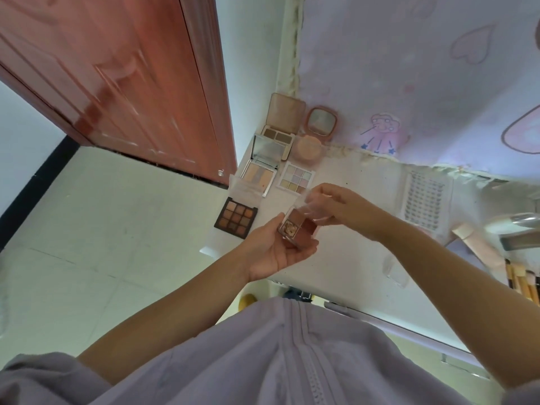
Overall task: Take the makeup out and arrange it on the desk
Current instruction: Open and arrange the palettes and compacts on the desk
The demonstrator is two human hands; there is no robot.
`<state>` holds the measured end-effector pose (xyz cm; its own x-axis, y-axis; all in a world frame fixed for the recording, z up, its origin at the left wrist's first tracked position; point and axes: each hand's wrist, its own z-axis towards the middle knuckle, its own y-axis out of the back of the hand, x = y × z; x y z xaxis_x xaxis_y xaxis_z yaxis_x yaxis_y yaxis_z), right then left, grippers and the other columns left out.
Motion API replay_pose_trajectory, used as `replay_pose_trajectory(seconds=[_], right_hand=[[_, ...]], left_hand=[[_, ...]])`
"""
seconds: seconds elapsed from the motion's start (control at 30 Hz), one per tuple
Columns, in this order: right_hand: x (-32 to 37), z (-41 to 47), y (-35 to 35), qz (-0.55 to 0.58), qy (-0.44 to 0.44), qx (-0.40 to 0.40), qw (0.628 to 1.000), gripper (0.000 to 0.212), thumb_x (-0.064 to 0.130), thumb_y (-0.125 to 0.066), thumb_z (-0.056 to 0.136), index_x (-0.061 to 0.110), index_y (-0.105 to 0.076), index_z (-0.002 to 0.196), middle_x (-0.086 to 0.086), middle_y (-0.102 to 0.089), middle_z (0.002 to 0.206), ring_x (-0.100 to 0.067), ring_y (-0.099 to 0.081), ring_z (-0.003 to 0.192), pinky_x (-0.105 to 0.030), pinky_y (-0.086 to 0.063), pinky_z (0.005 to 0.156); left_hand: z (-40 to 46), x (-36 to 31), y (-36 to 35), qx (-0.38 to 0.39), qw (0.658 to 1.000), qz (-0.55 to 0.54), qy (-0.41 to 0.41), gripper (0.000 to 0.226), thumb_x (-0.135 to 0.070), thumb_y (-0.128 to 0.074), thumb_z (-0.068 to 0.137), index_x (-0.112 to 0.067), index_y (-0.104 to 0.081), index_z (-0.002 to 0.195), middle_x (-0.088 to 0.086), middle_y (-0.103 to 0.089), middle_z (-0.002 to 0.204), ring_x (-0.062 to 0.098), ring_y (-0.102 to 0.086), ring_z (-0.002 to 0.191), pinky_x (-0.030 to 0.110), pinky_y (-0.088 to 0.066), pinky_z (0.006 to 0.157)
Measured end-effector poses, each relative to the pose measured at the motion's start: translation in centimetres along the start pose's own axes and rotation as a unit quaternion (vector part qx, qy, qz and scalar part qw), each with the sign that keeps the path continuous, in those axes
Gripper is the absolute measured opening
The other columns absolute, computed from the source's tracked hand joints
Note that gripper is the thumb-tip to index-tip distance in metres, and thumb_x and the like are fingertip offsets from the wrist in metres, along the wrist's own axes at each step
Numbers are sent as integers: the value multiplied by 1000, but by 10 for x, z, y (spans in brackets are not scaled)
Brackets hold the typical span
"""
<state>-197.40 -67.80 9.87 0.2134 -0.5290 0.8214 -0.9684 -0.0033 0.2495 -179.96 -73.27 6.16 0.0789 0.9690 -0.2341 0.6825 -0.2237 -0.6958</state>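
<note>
The left hand cradles a small eyeshadow palette above the worktop; the right hand pinches its clear lid. Light, rigid, probably slippery and brittle: best held by the base edges. Opened palettes lie far left.
</note>
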Motion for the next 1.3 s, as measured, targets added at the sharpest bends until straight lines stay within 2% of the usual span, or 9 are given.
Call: replay_pose_trajectory(seconds=[0.07, 0.2, 0.4, 0.73, 0.87, 0.97, 1.07, 1.17, 1.3], right_hand=[[-5, 5, 8, 80, -39, -20, 996, 22, 24, -44, 100, 8, -59, 95, -13, -70, 102, -23, -69, 88, -32, -58, 80], [-26, 19, -5, -63, -68, -55, 994, 15, 18, -51, 96, 9, -63, 92, -4, -67, 87, -12, -64, 69, -19, -52, 58], [-35, 53, -40, -36, -62, -129, 989, 14, 11, -49, 96, 6, -61, 101, -8, -61, 77, -13, -61, 57, -18, -52, 50], [-40, 44, -41, -83, -54, -165, 981, 28, 14, -52, 95, 12, -54, 123, -7, -64, 91, -12, -62, 62, -23, -53, 62], [-61, 11, 10, -258, -50, -213, 941, 19, 21, -49, 95, 18, -64, 107, -1, -64, 106, -17, -63, 87, -31, -52, 78], [-79, -19, 51, -388, -102, -214, 891, 27, 27, -47, 96, 20, -55, 121, -4, -53, 121, -23, -59, 100, -34, -49, 81], [-98, -36, 67, -480, -185, -175, 840, 38, 41, -44, 95, 19, -43, 126, -7, -46, 123, -29, -59, 100, -38, -50, 79], [-115, -36, 65, -507, -200, -136, 827, 42, 48, -44, 93, 16, -40, 120, -7, -48, 116, -29, -60, 91, -38, -50, 71], [-107, -30, 68, -380, -181, -162, 893, 51, 60, -41, 89, 19, -46, 119, -3, -58, 108, -22, -62, 84, -32, -48, 67]], left_hand=[[-4, 6, 7, -4, 1000, -8, 18, 55, -46, -27, 100, -3, -55, 121, 24, -64, 106, 29, -67, 87, 29, -58, 70], [-2, 16, 25, -75, 994, -81, 14, 52, -41, -32, 100, 2, -51, 122, 27, -60, 112, 36, -62, 99, 35, -58, 74], [-9, 19, 43, -216, 970, -105, -40, 18, -15, -41, 99, 1, -49, 97, 31, -59, 101, 42, -60, 93, 47, -49, 87], [-14, 19, 32, -235, 971, -36, -28, 12, -11, -45, 96, 0, -48, 100, 26, -58, 98, 35, -61, 88, 44, -52, 77], [9, 24, -2, -182, 981, 68, -3, 14, -8, -42, 97, 1, -53, 98, 21, -61, 88, 30, -62, 80, 39, -54, 77], [47, 26, -40, -150, 970, 190, 7, 17, -8, -38, 97, -4, -54, 101, 14, -61, 82, 24, -61, 74, 34, -53, 76], [90, 36, -69, -131, 923, 362, -12, 27, -8, -38, 96, -8, -51, 120, 11, -60, 91, 21, -60, 80, 32, -53, 78], [119, 47, -82, -102, 832, 544, -38, 43, -8, -42, 92, -14, -41, 135, 12, -59, 110, 24, -59, 94, 35, -51, 86], [124, 51, -90, -65, 718, 680, -130, 49, -15, -49, 92, -12, -34, 138, 12, -52, 124, 25, -56, 103, 34, -47, 86]])
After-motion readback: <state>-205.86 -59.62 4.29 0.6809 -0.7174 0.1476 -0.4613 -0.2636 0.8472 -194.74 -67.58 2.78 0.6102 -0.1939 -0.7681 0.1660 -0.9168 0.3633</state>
